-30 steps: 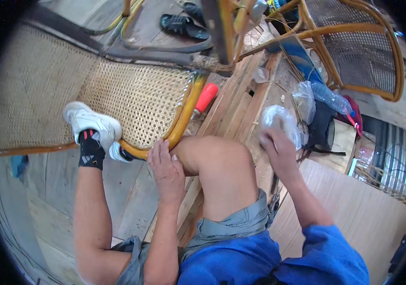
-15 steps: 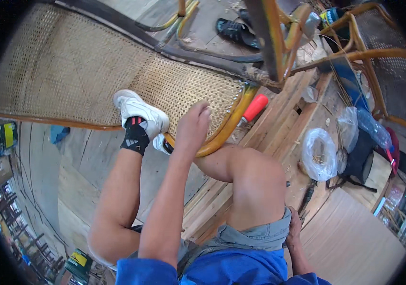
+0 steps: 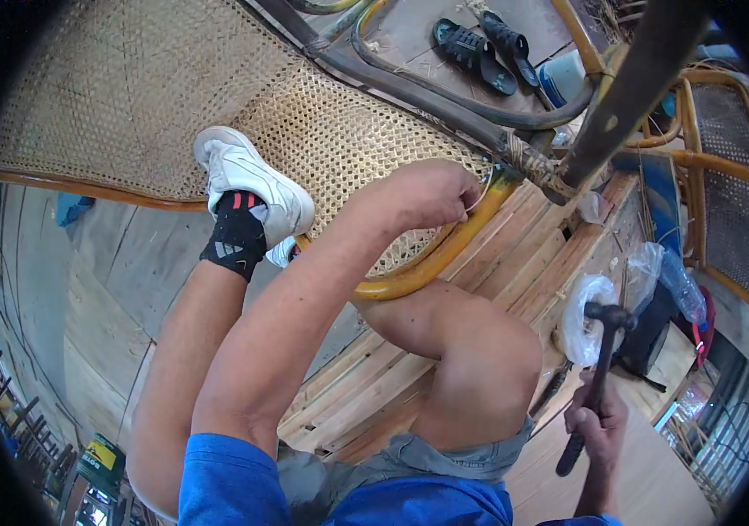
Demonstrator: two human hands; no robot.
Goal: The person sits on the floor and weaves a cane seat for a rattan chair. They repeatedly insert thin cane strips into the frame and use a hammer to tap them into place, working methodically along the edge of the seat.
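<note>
My left hand point(image 3: 441, 195) is closed, its fingers pinched on a thin pale cane strip point(image 3: 485, 188) at the inner edge of a rattan chair frame point(image 3: 471, 232). The frame is yellow-brown and curves around a woven cane panel point(image 3: 322, 123). Off to the right, my right hand point(image 3: 601, 424) grips the dark handle of a hammer point(image 3: 603, 355), whose head points up and away from me. My foot in a white shoe point(image 3: 256, 184) presses on the woven panel, and the frame's near curve rests against my other leg.
Wooden planks point(image 3: 515, 237) lie beneath the frame. A clear plastic coil bag point(image 3: 587, 333) and a plastic bottle point(image 3: 683, 294) sit at right. Black sandals point(image 3: 475, 57) lie on the floor beyond. Another cane chair point(image 3: 734, 167) stands at far right.
My left hand has moved right to the frame's edge and pinched the strip. My right hand has come up from beside my thigh with the hammer. The red-handled tool no longer shows.
</note>
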